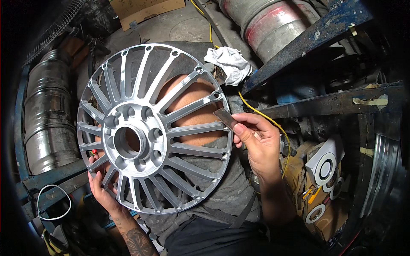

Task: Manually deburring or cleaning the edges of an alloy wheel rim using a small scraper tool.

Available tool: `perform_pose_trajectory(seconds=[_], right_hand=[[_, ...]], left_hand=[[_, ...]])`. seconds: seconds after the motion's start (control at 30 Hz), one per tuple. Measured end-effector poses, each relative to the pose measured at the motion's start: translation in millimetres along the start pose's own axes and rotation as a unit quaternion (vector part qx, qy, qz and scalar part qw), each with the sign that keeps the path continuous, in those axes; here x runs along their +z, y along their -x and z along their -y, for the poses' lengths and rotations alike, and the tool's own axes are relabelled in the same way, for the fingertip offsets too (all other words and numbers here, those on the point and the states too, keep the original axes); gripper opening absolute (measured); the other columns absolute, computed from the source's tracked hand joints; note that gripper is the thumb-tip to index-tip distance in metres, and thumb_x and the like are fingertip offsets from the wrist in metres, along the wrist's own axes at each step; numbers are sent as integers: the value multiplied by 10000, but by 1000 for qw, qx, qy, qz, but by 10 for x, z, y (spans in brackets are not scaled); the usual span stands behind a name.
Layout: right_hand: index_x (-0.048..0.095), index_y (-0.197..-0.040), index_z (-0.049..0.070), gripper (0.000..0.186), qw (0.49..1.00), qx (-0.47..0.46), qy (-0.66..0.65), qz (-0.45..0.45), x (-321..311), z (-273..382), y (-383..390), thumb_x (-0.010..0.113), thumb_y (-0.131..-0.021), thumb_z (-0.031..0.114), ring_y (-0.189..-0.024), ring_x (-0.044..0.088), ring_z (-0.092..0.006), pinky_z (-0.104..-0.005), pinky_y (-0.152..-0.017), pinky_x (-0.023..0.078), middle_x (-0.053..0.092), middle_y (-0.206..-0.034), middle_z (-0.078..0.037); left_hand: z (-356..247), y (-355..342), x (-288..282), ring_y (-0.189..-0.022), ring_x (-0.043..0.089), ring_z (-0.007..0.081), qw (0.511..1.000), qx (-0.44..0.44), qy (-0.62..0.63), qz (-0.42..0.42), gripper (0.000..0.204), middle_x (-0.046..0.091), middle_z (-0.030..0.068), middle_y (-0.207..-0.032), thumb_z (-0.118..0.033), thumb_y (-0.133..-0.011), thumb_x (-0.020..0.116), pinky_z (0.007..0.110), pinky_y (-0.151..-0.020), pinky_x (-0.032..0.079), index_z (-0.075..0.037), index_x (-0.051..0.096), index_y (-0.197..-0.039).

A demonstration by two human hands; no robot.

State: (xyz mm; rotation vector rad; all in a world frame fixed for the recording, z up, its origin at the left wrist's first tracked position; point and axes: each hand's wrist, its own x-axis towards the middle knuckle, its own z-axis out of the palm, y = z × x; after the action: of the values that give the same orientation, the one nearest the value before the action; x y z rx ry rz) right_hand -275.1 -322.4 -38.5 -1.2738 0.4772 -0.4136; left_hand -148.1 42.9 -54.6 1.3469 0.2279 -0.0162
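A silver multi-spoke wheel face point(136, 149) lies tilted over my lap, with bolt holes around its hub and small holes along its rim. My left hand point(101, 187) grips its lower left edge, fingers passing behind the spokes. In my right hand point(258, 138), a small flat dark brown strip point(225, 117), which looks like folded sandpaper, is pinched between thumb and fingers. The strip's end is at the wheel's right rim; whether it touches the metal I cannot tell. My bare leg point(194, 111) shows through the spokes.
Shiny metal wheel barrels point(49, 115) stand on a rack at the left. A white cloth point(230, 65) and a yellow cable point(260, 112) lie beyond the wheel. Blue-black metal beams point(307, 47) cross the right side, above a box with round white rolls point(325, 168). Cardboard point(147, 12) lies at the far side.
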Motion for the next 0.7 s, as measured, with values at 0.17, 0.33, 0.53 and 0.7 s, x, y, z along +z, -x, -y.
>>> perform_pose_trajectory(seconds=[0.17, 0.33, 0.53, 0.7], right_hand=[[679, -1157, 6, 215, 1000, 0, -14, 7, 0, -18, 29, 665, -952, 73, -729, 605, -43, -178, -643, 480, 704, -931, -26], [679, -1157, 6, 213, 1000, 8, -8, -1, -5, -32, 96, 663, -951, 59, -730, 602, -41, -177, -646, 479, 704, -930, -28], [679, -1151, -10, 208, 1000, 2, 0, 1, -12, -84, 249, 653, -946, 16, -745, 605, -58, -187, -656, 485, 690, -937, -39], [648, -1183, -22, 246, 999, -12, -34, -9, -22, -78, 389, 644, -938, -5, -770, 605, -71, -201, -686, 494, 661, -963, -50]], left_hand=[[-6, 11, -24, -1294, 523, 249, 1000, 2, -12, -8, 474, 539, 154, -1398, -85, -962, 433, 388, -1117, 384, 27, 466, -1422], [-5, 5, -8, -1292, 524, 255, 1000, 4, -9, 5, 479, 541, 155, -1394, -89, -963, 419, 395, -1107, 398, 20, 465, -1427], [-16, -3, 21, -1293, 524, 256, 1000, 5, -24, 4, 481, 541, 154, -1392, -96, -959, 423, 395, -1108, 394, 15, 470, -1424], [-16, 19, 42, -1296, 520, 257, 1000, 1, -20, -4, 480, 541, 154, -1392, -99, -958, 432, 396, -1108, 395, 15, 469, -1423]])
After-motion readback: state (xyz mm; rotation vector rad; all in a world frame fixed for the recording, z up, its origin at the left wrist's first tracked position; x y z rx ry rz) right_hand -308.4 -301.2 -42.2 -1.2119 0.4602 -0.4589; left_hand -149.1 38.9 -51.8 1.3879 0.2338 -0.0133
